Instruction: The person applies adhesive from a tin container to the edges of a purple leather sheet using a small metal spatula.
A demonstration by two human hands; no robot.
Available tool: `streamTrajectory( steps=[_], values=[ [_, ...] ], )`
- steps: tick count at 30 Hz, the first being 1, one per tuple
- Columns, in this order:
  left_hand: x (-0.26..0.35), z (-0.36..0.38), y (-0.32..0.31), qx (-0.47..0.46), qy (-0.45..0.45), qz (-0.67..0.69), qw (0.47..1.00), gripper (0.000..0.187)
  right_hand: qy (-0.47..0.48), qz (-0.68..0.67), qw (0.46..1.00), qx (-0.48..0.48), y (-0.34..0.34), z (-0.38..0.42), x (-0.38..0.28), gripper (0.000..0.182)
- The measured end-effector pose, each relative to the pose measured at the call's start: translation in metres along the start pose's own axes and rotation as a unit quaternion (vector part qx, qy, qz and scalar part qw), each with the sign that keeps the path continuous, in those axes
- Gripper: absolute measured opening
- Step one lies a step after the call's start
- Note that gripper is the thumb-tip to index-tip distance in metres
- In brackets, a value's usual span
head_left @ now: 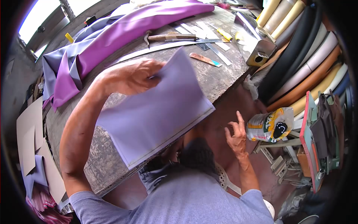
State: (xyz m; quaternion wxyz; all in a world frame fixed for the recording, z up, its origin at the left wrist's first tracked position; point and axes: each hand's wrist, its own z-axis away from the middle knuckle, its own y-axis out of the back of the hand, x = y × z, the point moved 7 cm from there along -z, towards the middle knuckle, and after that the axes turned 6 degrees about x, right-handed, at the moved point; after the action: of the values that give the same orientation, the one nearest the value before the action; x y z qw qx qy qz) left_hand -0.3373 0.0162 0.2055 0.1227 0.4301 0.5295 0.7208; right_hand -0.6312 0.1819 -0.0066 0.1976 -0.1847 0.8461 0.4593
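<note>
"Lavender sheet (pixel 164 112): where, and how held?"

"Left hand (pixel 140 76) clamped on its upper edge, some fingers hidden. Sheet lifted at a slant over the near edge of the tabletop (pixel 102 158), one corner pointing up, another reaching out to that edge. Whether its underside touches: can't tell."

"Right hand (pixel 236 136)?"

"Off the sheet, well apart from the left. Fingers spread, nothing in them, out past the tabletop's near edge. Printed bag (pixel 270 125) just beside; gap in depth unclear."

"Step in hand?"

"My reading: turning or positioning a single piece. Margin toward the body shows a narrow lined band, maybe a fold or seam."

"Next move calls for?"

"Probably the free hand on the loose near margin, to steady it before any laying flat. Looks limp; one-sided hold could let it buckle."

"Further out?"

"Brown-handled tool (pixel 205 59), blue at one end, just beyond the sheet, toward the tabletop's right edge. Past it, hammer (pixel 171 37), yellow-handled tool (pixel 224 34). Purple material (pixel 123 37) along the far left edge; shiny metal box (pixel 257 41) at the far right corner."
</note>
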Motion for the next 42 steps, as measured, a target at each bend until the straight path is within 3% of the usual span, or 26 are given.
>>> streamTrajectory(
  steps=[2,4,8,10,13,15,19,22,24,28,29,36,40,42],
  values=[
    [0.031,0.009,0.012,0.063,-0.045,0.088,0.993,0.029,-0.05,-0.021,0.998,-0.002,0.007,-0.001,0.015,0.018],
    [0.033,0.01,0.024,0.123,-0.042,0.285,0.95,0.029,-0.1,-0.037,0.994,-0.002,0.017,-0.003,0.022,0.016],
    [-0.044,0.001,0.024,0.249,0.054,0.478,0.841,0.034,-0.115,-0.029,0.992,0.032,0.034,-0.006,0.033,0.017],
    [-0.082,0.005,0.007,0.361,0.088,0.464,0.804,0.037,-0.111,-0.022,0.993,0.036,0.039,-0.003,0.038,0.017],
    [-0.153,0.017,-0.049,0.429,0.139,0.436,0.779,0.038,-0.129,-0.025,0.991,0.031,0.042,0.001,0.04,0.016],
    [-0.186,0.032,-0.082,0.446,0.169,0.381,0.792,0.034,-0.132,-0.025,0.99,0.029,0.044,0.002,0.042,0.016],
    [-0.177,0.049,-0.076,0.478,0.191,0.325,0.793,0.03,-0.1,-0.02,0.993,0.055,0.053,-0.032,0.045,0.013],
    [-0.169,0.057,-0.073,0.524,0.121,0.23,0.811,0.029,-0.053,-0.031,0.994,0.09,0.064,-0.083,0.047,0.013],
    [-0.182,0.058,-0.08,0.512,0.108,0.286,0.802,0.029,-0.009,0.006,0.997,0.08,0.066,-0.12,0.063,0.014],
    [-0.19,0.059,-0.082,0.489,0.118,0.352,0.789,0.027,0.061,0.085,0.995,0.003,0.062,-0.193,0.088,0.021],
    [-0.193,0.059,-0.081,0.487,0.117,0.362,0.786,0.026,0.09,0.093,0.991,-0.023,0.062,-0.207,0.087,0.031],
    [-0.191,0.067,-0.084,0.522,0.124,0.353,0.766,0.023,0.052,0.23,0.926,-0.296,0.023,-0.278,0.118,0.06],
    [-0.174,0.066,-0.078,0.517,0.135,0.32,0.782,0.021,0.021,0.229,0.906,-0.355,0.013,-0.286,0.12,0.059],
    [-0.173,0.066,-0.079,0.513,0.146,0.316,0.785,0.021,0.033,0.205,0.923,-0.323,0.021,-0.286,0.114,0.058]
  ],
)
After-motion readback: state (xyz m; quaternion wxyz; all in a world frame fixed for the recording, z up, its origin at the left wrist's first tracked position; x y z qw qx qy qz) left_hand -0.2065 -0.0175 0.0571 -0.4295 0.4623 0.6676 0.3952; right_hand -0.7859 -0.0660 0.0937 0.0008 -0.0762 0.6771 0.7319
